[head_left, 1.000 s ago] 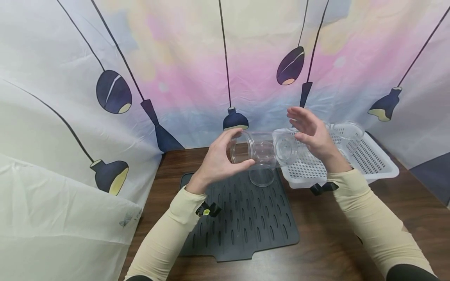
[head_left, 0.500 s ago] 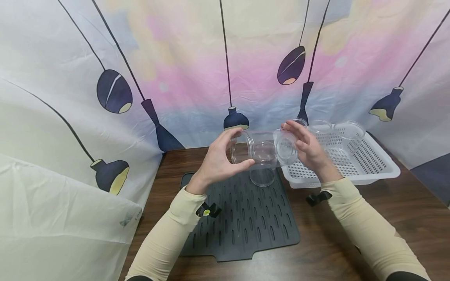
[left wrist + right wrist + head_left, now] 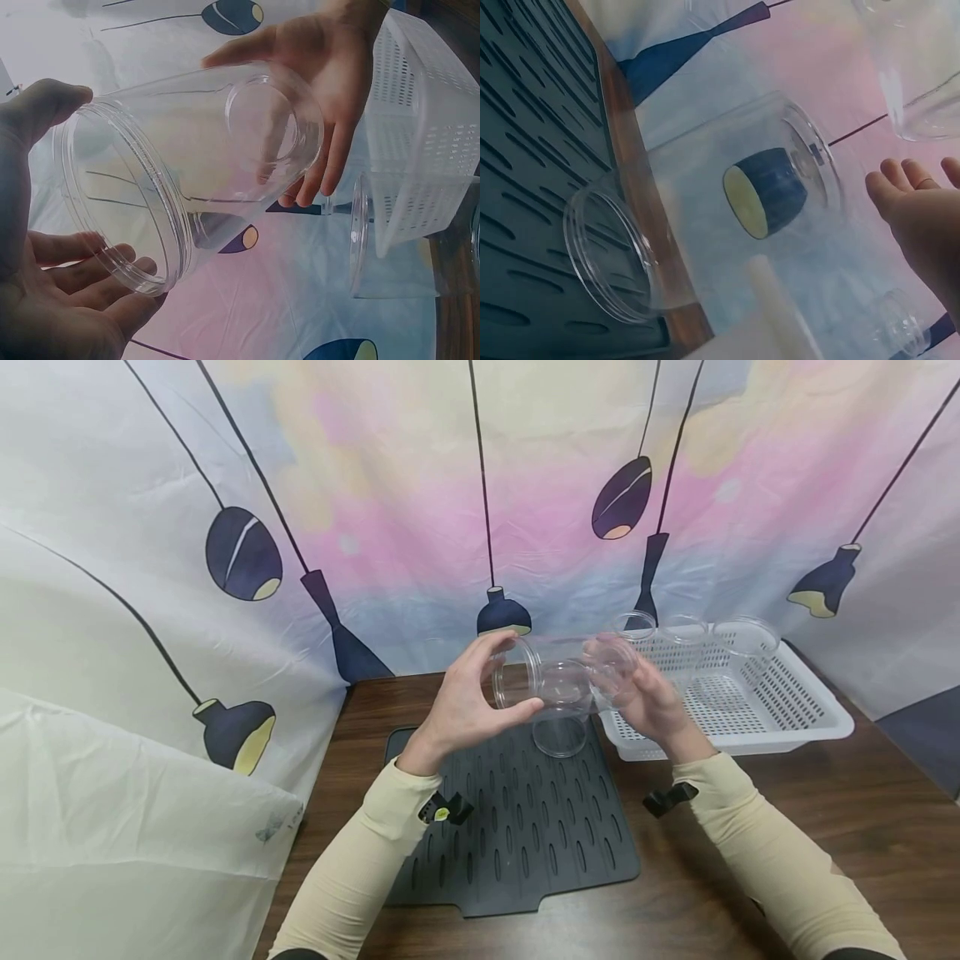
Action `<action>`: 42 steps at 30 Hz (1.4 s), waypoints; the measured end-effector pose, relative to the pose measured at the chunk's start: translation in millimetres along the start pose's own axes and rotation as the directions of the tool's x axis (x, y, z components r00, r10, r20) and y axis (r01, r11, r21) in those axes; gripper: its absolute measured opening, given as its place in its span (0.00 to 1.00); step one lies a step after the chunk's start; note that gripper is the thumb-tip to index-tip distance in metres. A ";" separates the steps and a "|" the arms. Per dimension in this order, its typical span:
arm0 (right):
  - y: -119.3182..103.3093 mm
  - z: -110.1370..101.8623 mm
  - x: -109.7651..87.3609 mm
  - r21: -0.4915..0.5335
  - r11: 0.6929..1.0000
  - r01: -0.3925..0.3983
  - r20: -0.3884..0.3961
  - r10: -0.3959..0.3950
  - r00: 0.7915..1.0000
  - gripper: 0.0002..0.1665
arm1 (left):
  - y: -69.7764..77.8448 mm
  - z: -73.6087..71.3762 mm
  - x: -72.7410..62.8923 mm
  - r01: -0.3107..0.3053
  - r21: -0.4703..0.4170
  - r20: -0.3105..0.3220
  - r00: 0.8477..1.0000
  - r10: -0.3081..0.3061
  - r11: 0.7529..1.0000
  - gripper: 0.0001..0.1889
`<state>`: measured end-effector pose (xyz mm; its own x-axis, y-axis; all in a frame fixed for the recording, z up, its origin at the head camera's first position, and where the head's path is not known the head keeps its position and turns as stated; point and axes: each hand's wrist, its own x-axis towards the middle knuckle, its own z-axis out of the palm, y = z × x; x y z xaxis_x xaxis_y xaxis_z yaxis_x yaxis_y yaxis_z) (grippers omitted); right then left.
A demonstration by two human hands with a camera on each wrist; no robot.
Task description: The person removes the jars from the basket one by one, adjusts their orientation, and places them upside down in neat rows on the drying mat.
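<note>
My left hand point(image 3: 468, 706) grips a clear plastic jar point(image 3: 202, 165) round its threaded mouth, thumb on one side and fingers on the other. The jar is held sideways in the air, its base pointing right. My right hand point(image 3: 652, 702) is at the base end; in the left wrist view its fingers point(image 3: 341, 154) are straight and show partly through the clear wall. Below the held jar, a second clear jar point(image 3: 705, 202) stands mouth down on the dark grey drying mat point(image 3: 517, 835).
A white perforated plastic basket point(image 3: 802, 735) stands to the right on the brown wooden table point(image 3: 705, 843). Three more clear jars show at its back, one of them a jar point(image 3: 746, 637) at the far right. A printed cloth point(image 3: 390, 510) hangs behind.
My right hand has moved left and slightly down, from beside the basket to the base of the held jar. The left hand and its jar have stayed in place.
</note>
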<state>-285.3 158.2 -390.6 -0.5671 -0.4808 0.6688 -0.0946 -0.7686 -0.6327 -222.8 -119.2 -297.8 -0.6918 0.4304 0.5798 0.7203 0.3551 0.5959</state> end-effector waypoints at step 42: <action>0.7 2.5 5.8 -0.007 0.999 0.044 -0.083 -0.044 0.996 0.34 | -6.1 -2.7 -6.7 0.063 0.095 0.076 0.995 -0.071 0.993 0.46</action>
<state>-286.6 153.7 -386.1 -0.6287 -0.4095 0.6612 -0.1251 -0.7858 -0.6057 -222.7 -126.4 -303.9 -0.7352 0.4662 0.4922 0.6766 0.4592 0.5757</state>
